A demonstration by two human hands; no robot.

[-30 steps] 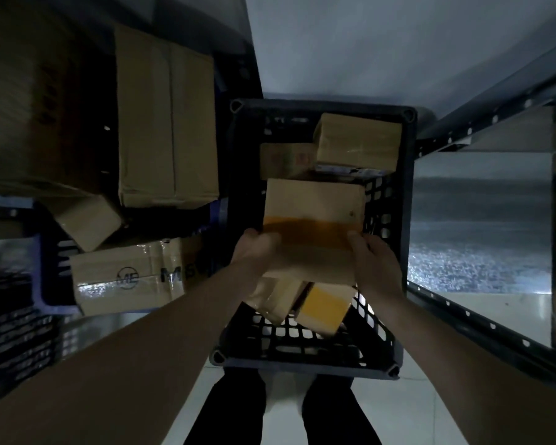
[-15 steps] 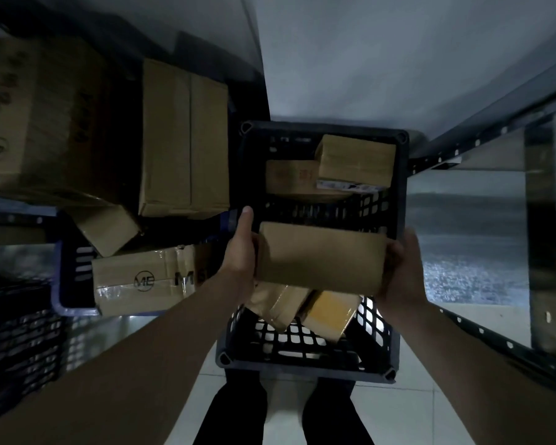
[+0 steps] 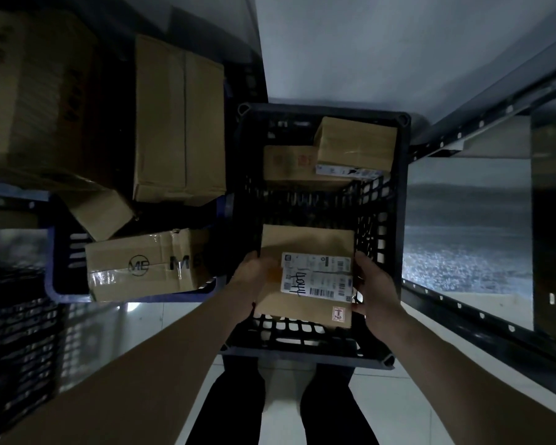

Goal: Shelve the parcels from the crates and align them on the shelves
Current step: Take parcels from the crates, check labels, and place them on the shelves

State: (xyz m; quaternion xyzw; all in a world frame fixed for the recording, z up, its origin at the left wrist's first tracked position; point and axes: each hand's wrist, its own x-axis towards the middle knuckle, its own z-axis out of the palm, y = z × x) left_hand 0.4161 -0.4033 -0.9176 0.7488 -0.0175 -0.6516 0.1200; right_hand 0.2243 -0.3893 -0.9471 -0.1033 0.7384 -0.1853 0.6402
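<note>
At lower centre of frame: parcel (image 3: 305, 271), held over the black crate (image 3: 398, 194), left hand (image 3: 254, 277) and right hand (image 3: 371, 284) gripping its sides. Turned since a moment ago, label now uppermost; likely ready for shelving. Two parcels (image 3: 355, 144) remain in the crate. Shelf (image 3: 482, 123) at right, dim, partly cut off.

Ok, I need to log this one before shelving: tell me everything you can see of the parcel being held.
The parcel is a brown cardboard box, closed, label side up, held over the black crate. It carries a white shipping label with barcodes and dark handwriting, plus a small sticker at one corner. The left hand grips one side, the right hand the other.
</note>
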